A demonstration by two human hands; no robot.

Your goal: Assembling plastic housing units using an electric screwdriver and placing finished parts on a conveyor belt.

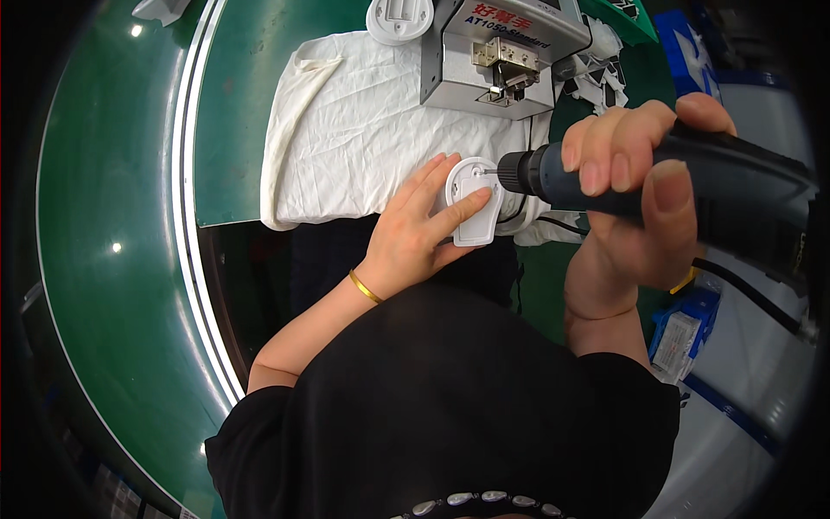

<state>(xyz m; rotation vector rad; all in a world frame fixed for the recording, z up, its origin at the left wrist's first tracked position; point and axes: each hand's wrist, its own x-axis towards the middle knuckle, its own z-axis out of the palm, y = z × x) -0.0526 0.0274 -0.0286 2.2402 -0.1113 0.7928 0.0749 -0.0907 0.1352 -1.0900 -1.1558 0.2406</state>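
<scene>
My left hand (pixel 424 221) holds a white plastic housing (pixel 473 227) near the front edge of the cloth, thumb across its face and fingers along its left side. The housing has a round top and a narrower, flared lower part. In my right hand (pixel 644 164) is a dark electric screwdriver (pixel 735 186), lying sideways with the fingers wrapped round its body. Its thin bit reaches left from the ribbed nose and meets the upper part of the housing. Whether a screw sits under the tip is too small to tell.
A white cloth (pixel 346 130) covers part of the green bench. At its back stand a grey metal machine (pixel 493 65) and another round white housing (pixel 399 19). Small black and white parts (pixel 601 82) lie right of the machine. A black cable (pixel 748 294) hangs from the screwdriver.
</scene>
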